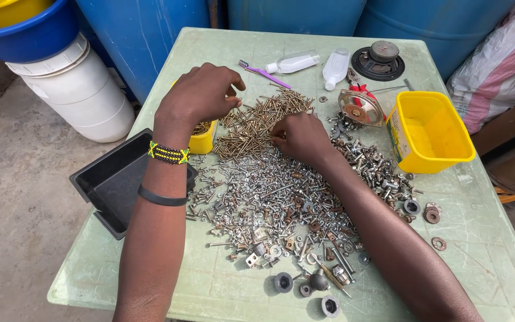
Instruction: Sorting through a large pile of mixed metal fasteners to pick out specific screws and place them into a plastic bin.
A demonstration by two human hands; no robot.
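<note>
Table: pale green plastic table (478,238), scuffed, bearing all the items listed below.
Black tray: empty rectangular black plastic tray (111,179), hanging over the table's left edge, beside the left forearm.
Yellow tub: empty square yellow plastic tub (430,134) at the right side, well apart from both hands.
Silver hardware: wide heap of silver-grey bolts, nuts and washers (269,209) spread over the table's middle, between the two forearms.
Brass screws: smaller pile of long brass-coloured screws (257,122) at the far side of the silver heap, touching it.
Left hand: left hand (201,95) raised above the brass screws' left edge, fingers curled downward and loosely bunched; whether it pinches a screw cannot be told. Two bands sit on the wrist.
Right hand: right hand (299,137) resting knuckles-up where the brass pile meets the silver heap, fingertips pressed into the screws; closed around them or not, cannot tell.
Small yellow container: small yellow plastic container (202,140), mostly hidden under the left hand, holding brass screws.
Speaker parts: two round speaker units (378,59) at the far edge.
Toothbrush: purple toothbrush (266,76) beyond the brass pile.
</note>
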